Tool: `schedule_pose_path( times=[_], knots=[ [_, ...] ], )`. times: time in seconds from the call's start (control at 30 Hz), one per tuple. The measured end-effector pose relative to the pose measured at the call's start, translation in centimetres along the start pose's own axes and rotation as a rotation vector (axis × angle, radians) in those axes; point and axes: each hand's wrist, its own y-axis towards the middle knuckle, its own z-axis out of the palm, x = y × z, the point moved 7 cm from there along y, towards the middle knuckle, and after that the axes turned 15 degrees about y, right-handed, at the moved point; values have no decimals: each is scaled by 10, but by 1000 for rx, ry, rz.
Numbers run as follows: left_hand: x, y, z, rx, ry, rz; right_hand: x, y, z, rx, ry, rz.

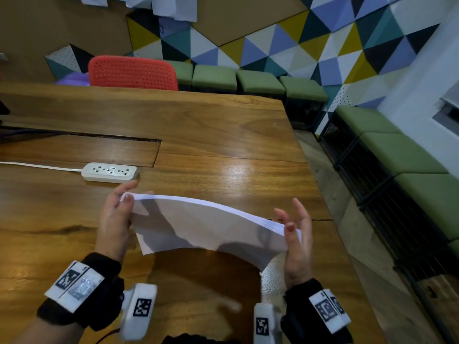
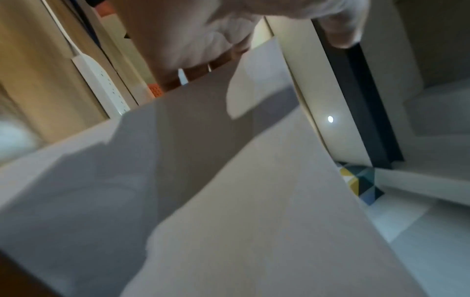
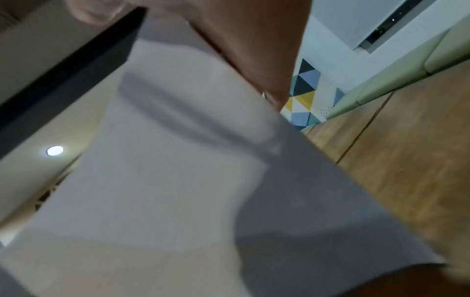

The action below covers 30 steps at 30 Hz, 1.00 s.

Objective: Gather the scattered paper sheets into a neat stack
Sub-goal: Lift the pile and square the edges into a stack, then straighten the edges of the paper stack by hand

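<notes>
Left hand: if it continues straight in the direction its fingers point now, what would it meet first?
Probably the white power strip. The left hand holds one end of the paper stack, fingers pointing away across the table; depth is uncertain, so it might pass above.

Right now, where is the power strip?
In the head view, the white power strip lies on the wooden table, left of centre, just beyond the left hand.
</notes>
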Motion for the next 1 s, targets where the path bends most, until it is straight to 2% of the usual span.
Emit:
schedule_pose_path(
  times=[0.1,0.17,0.37,0.53,0.73,0.83,0.9,1.0],
  knots=[
    [2,10,3,-120,-3,-76,6,2,-1,-191,4,-47],
    [2,11,5,-132,34,-87,4,3,-1,-260,-19,-19],
    [-6,13,9,-125,4,-158,5,5,2,-282,-29,-19],
    [4,16,5,-117,118,-164,3,8,1,-305,-52,5],
    [-9,10,11,-109,126,-108,5,12,8,-227,-60,-2],
    [-6,11,7,-111,110,-67,5,14,13,-94,-54,-43],
    [-6,9,3,-115,135,-7,7,11,14,4,-132,-102],
    [-12,5,-3,-104,215,137,9,9,11,59,-183,-157]
  ],
)
